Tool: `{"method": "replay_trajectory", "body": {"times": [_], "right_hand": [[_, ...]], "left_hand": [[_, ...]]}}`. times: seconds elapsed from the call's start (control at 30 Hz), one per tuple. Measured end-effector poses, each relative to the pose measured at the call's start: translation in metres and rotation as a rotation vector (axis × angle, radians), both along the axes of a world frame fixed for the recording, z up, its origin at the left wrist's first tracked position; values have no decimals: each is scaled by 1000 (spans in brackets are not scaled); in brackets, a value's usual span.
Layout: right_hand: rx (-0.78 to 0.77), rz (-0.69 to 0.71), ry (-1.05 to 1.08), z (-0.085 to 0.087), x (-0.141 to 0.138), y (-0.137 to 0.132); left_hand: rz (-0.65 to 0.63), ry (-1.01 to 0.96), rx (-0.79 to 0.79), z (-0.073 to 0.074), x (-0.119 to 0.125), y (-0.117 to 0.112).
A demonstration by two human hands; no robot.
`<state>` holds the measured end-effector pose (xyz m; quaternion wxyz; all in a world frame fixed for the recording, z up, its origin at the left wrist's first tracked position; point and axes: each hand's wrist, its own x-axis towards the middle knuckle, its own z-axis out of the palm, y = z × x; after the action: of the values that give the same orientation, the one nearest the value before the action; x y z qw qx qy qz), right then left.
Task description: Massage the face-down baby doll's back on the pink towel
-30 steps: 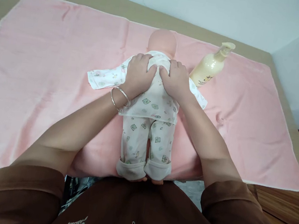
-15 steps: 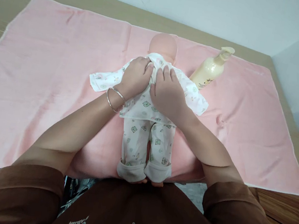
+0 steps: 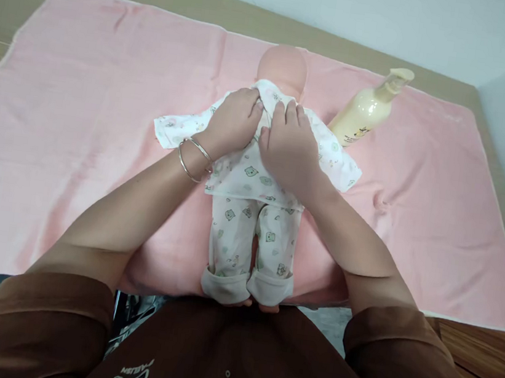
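Observation:
A baby doll [image 3: 283, 69] lies along the middle of a pink towel [image 3: 78, 129], head away from me, dressed in a white printed top [image 3: 254, 174] and matching trousers [image 3: 250, 238]. My left hand [image 3: 232, 121], with two bangles on the wrist, presses on the doll's upper chest with fingers curled into the fabric near the collar. My right hand [image 3: 289, 147] lies right beside it on the chest, fingers together and pressing the top. Both hands touch at the middle of the garment. The doll's sleeves spread out to either side.
A cream pump bottle [image 3: 369, 110] lies tilted on the towel just right of the doll's shoulder. The towel covers a wooden table [image 3: 5, 20] set against a pale wall. The table's right edge drops to a wooden floor [image 3: 482, 349].
My right hand has slid from the doll's right shoulder in to the centre of the chest, beside my left hand. The view has shifted slightly.

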<state>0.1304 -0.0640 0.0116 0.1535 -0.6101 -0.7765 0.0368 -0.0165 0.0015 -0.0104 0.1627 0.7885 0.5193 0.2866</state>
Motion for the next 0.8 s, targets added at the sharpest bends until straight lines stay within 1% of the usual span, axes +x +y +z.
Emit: {"method": "replay_trajectory", "body": {"times": [0.07, 0.13, 0.23, 0.3, 0.37, 0.43, 0.5, 0.57, 0.67, 0.73, 0.8], "right_hand": [[-33, -17, 15, 5, 6, 9], [-71, -61, 30, 10, 15, 23], [-106, -84, 42, 11, 24, 36], [-90, -59, 31, 7, 22, 31], [-44, -24, 15, 3, 16, 18], [0, 14, 16, 1, 9, 5], [16, 31, 29, 3, 7, 0], [-3, 11, 37, 7, 11, 5], [-56, -70, 51, 11, 26, 25], [-90, -101, 62, 9, 35, 36], [-111, -86, 51, 6, 39, 38]], "left_hand": [[-24, 33, 24, 0, 2, -7], [-66, 37, 65, 2, 9, -20], [-127, 47, 113, 6, 17, -35], [-118, 50, 89, 9, 16, -31], [-74, 25, 22, 9, 11, -19], [-31, -11, -32, 6, 4, -7], [-27, -29, -26, 3, 1, -3], [-54, -23, 38, 0, 4, -9], [-77, 26, 127, 1, 16, -32], [-64, 59, 129, 4, 23, -43], [-51, 61, 103, 7, 24, -43]]}}
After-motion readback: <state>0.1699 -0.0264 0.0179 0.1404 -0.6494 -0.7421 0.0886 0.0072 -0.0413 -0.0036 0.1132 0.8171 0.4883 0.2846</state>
